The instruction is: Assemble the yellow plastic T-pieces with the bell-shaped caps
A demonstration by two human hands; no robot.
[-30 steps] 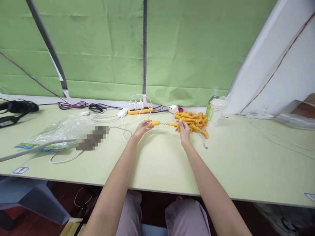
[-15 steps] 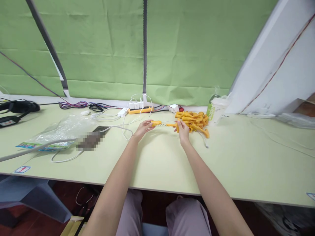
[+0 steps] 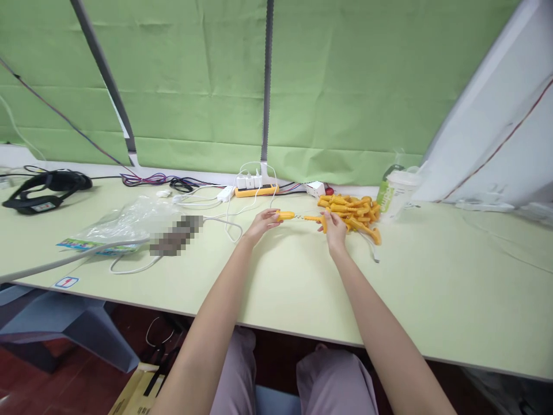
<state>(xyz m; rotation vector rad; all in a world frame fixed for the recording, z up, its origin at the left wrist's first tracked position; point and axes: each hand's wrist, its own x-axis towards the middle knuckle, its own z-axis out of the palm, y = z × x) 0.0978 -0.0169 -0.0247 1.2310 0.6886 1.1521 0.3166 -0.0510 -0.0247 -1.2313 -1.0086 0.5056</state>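
A short yellow plastic tube (image 3: 286,215) is pinched in the fingers of my left hand (image 3: 261,223), pointing right. My right hand (image 3: 335,227) grips a yellow plastic stick (image 3: 313,218) by its wider handle end. The stick's thin end points at the tube, with a small gap between them. Some tiny shiny specks show in that gap, too small to make out. Both hands are raised a little over the pale green table (image 3: 298,282). Just behind and right of my right hand lies a heap of similar yellow plastic pieces (image 3: 358,210).
A white cup (image 3: 398,193) stands beside the heap. A power strip (image 3: 256,191) with white chargers and cables lies at the back. To the left are a clear plastic bag (image 3: 129,222), a blurred-out flat object (image 3: 175,237) and a black headset (image 3: 47,190).
The view has shifted slightly left, so everything sits further right in the picture. Both hands keep their hold on the yellow pieces, and the gap between the pieces looks slightly narrower.
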